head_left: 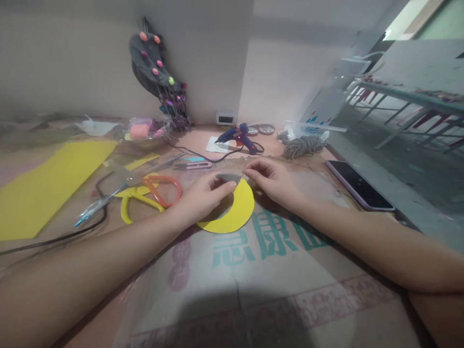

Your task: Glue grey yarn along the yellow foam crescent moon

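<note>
A yellow crescent cutout (241, 208) lies under my fingers, its upper end covered in grey yarn (230, 178). My left hand (208, 191) is closed on the crescent at that covered end, thumb on top and fingers partly hidden behind it. At the edge of the grey part, my right hand (266, 176) pinches what looks like the loose yarn end, thumb against forefinger; the strand itself is hardly visible. Left of my left hand rest large scissors (152, 191) with one orange and one yellow handle, blades pointing up-left.
A blue glue gun (237, 137) stands on a white pad behind my hands. Grey yarn skein (304, 145) and phone (358, 186) lie to the right. Thread snips (194, 165), a pen (96, 205) and yellow sheet (54, 188) are left. A decorated grey moon (150, 65) leans against the wall.
</note>
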`<state>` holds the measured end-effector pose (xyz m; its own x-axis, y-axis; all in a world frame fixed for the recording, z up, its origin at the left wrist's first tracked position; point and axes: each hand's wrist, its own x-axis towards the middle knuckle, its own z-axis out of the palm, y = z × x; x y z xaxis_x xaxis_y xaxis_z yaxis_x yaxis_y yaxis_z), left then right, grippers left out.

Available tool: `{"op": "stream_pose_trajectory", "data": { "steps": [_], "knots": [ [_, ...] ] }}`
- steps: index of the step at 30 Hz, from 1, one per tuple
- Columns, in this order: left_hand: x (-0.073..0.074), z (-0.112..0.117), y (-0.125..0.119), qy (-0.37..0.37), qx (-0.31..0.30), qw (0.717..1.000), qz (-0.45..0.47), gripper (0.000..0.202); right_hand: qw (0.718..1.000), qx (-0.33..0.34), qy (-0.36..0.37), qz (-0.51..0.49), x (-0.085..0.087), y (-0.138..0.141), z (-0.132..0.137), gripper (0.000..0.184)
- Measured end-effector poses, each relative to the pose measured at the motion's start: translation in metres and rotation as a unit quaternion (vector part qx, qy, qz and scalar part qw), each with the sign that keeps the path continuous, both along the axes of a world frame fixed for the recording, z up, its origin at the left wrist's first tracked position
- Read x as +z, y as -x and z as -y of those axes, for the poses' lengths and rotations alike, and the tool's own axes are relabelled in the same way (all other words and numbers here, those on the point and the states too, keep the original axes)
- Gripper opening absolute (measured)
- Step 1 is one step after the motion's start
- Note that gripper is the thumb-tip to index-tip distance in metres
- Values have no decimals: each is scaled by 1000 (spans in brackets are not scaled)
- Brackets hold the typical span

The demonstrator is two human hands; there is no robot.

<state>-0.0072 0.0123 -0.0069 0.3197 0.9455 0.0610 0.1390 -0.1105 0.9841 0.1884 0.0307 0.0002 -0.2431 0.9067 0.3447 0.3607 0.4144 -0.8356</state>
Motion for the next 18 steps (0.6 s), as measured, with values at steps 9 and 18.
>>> {"op": "stream_pose_trajectory", "data": {
  "steps": [9, 18],
  "knots": [
    [1, -1, 1, 31, 3, 998, 55, 20, 997, -30, -65, -23, 10, -6, 6, 11],
    [9, 3, 2, 59, 28, 992, 105, 25, 994, 39, -16, 101, 8, 3, 20, 20]
  ]
}}
